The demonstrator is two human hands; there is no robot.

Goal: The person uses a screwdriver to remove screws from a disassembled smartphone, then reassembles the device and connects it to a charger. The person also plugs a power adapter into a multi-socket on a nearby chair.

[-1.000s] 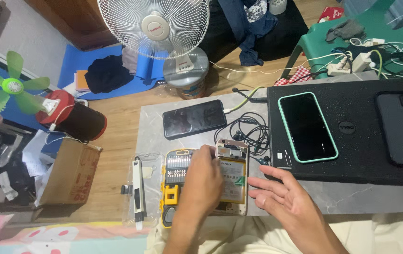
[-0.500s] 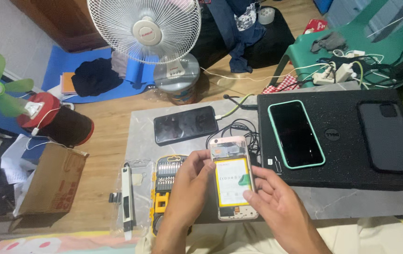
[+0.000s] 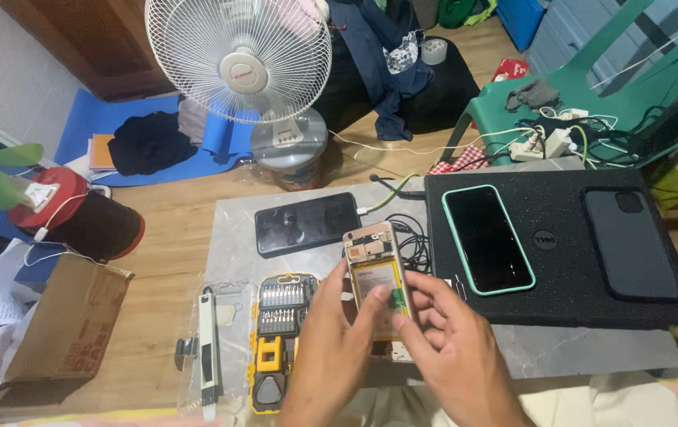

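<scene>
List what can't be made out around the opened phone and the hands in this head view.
- Lower half of the opened phone: covered by the left hand and right hand.
- Each hand's grip on the phone: fingers overlap, contact unclear.
- Screwdriver bit set: right edge hidden behind the left hand; bits too small to tell apart.
- Wrists and forearms: cut off by the bottom edge.

Brown cardboard box (image 3: 66, 316) far left, 2 dark phone screens: mint-cased phone (image 3: 488, 239), black phone (image 3: 308, 223)
</scene>
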